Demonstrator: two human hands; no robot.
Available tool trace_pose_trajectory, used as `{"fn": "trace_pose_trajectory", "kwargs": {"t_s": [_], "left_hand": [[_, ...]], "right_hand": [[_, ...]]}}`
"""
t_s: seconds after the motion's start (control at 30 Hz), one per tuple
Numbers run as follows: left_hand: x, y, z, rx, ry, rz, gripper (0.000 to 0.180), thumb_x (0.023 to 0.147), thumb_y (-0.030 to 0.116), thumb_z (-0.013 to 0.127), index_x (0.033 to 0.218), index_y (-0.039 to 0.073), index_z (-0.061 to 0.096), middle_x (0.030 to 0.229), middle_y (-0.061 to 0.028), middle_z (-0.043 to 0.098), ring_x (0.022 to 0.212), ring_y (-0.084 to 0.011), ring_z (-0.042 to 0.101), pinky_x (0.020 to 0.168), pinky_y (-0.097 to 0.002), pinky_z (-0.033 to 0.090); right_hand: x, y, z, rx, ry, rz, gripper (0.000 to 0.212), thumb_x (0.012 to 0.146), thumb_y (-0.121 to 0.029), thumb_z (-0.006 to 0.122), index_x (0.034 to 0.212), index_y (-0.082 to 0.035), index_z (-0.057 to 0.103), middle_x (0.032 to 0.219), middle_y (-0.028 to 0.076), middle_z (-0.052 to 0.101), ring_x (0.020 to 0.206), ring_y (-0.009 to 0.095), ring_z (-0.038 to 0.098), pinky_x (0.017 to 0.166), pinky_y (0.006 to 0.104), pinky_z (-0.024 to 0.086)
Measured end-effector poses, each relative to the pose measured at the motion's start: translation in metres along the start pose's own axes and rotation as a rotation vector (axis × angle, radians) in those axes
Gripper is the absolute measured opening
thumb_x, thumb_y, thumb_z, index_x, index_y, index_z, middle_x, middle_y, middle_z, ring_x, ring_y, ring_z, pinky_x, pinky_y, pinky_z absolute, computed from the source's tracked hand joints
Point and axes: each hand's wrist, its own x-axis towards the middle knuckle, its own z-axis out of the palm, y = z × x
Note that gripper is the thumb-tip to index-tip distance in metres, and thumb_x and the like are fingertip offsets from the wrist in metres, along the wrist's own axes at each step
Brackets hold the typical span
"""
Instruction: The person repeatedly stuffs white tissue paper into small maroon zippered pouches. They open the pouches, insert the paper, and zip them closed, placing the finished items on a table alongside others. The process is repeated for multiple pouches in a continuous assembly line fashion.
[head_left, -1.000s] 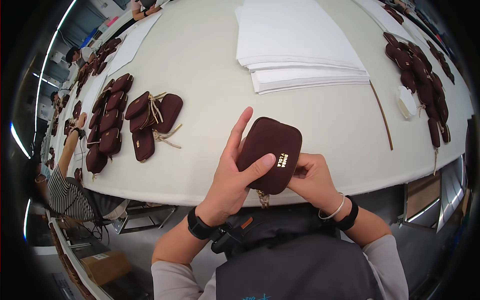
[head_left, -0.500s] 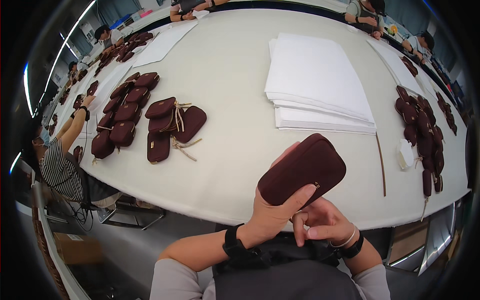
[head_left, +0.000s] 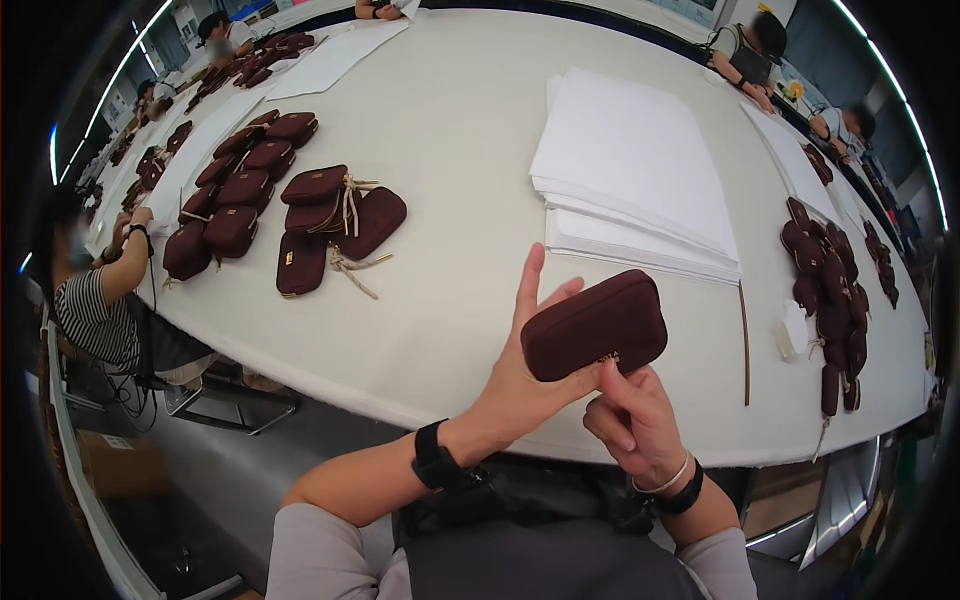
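A rounded maroon pouch (head_left: 596, 325) is on the wearer's side of the white sheet stack (head_left: 640, 170), gripped by the left hand (head_left: 522, 382). The right hand (head_left: 642, 420), fingers curled, has its thumb at the pouch's lower edge; whether it pinches, I cannot tell. Other pouches (head_left: 240, 187) lie left of the stack.

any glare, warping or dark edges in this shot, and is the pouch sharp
Head view: the white table's near edge bows with fisheye distortion; head view: corners fall to black; head view: a light strip glares upper right; head view: the held maroon pouch has a fairly crisp outline.
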Motion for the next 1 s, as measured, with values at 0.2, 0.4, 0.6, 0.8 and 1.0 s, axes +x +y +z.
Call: {"fn": "trace_pose_trajectory", "kwargs": {"t_s": [0.2, 0.4, 0.6, 0.8, 1.0], "left_hand": [[0.009, 0.013, -0.017, 0.403, -0.223, 0.447, 0.099, 0.070, 0.027, 0.093, 0.151, 0.015, 0.037, 0.162, -0.0142, 0.028, 0.155, -0.0354, 0.013, 0.122, -0.0483, 0.020], [0.012, 0.004, -0.012, 0.316, -0.159, 0.448, 0.064, 0.069, 0.023, 0.092, 0.124, 0.011, 0.060, 0.149, -0.0127, 0.045, 0.151, -0.0345, 0.026, 0.118, -0.0448, 0.028], [0.010, 0.003, -0.009, 0.237, -0.076, 0.472, 0.067, 0.069, 0.016, 0.093, 0.123, 0.011, 0.053, 0.147, -0.0124, 0.043, 0.146, -0.0305, 0.033, 0.115, -0.0421, 0.034], [0.009, -0.006, 0.003, 0.178, -0.065, 0.433, 0.065, 0.074, 0.004, 0.088, 0.123, 0.012, 0.046, 0.148, -0.0155, 0.042, 0.147, -0.0297, 0.032, 0.116, -0.0409, 0.033], [0.011, -0.005, -0.001, 0.400, -0.086, 0.640, 0.075, 0.077, 0.004, 0.086, 0.136, 0.011, 0.040, 0.155, -0.0199, 0.034, 0.148, -0.0302, 0.031, 0.112, -0.0385, 0.041]], "right_hand": [[0.005, -0.006, -0.014, 0.170, -0.065, 0.073, 0.036, 0.109, -0.036, 0.044, 0.104, -0.004, 0.060, 0.073, 0.002, 0.063, 0.037, 0.004, 0.031, 0.041, 0.0217, 0.023], [0.004, 0.006, -0.021, 0.449, -0.176, 0.111, 0.036, 0.109, -0.035, 0.042, 0.116, -0.003, 0.056, 0.090, 0.003, 0.069, 0.041, 0.003, 0.036, 0.044, 0.0227, 0.028], [-0.006, 0.007, -0.015, 0.289, -0.341, -0.027, 0.049, 0.107, -0.040, 0.046, 0.137, -0.002, 0.043, 0.101, 0.002, 0.068, 0.045, 0.004, 0.042, 0.048, 0.0228, 0.032], [-0.008, 0.020, -0.027, 0.215, -0.443, -0.058, 0.054, 0.105, -0.042, 0.050, 0.140, -0.003, 0.036, 0.089, -0.001, 0.061, 0.046, 0.005, 0.043, 0.047, 0.0218, 0.030], [-0.004, 0.019, -0.018, 0.160, -0.356, -0.071, 0.048, 0.106, -0.046, 0.046, 0.131, -0.004, 0.047, 0.076, 0.000, 0.059, 0.045, 0.005, 0.043, 0.045, 0.0214, 0.031]]}}
